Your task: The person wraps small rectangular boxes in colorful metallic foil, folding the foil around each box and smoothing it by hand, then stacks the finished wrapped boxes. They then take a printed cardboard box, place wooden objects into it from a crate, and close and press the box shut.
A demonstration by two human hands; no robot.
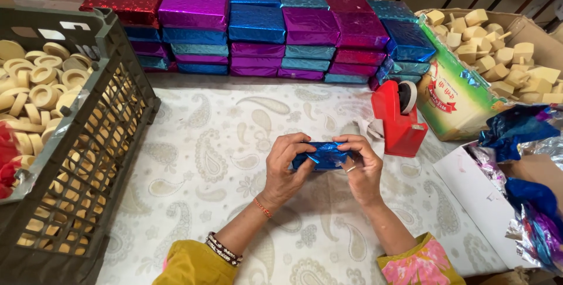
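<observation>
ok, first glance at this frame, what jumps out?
The stack of shiny wrapped boxes in blue, purple and red, along the back of the table. Next, at centre, the left hand and right hand both grip a small blue foil packet. A red tape dispenser stands just right of the hands, and a dark crate of pale rings sits at the left.

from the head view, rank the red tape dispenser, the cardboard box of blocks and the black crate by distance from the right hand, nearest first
1. Tape dispenser: just above and right of the right hand.
2. Cardboard box: farther right, behind the dispenser.
3. Black crate: far left, past the left hand.
</observation>
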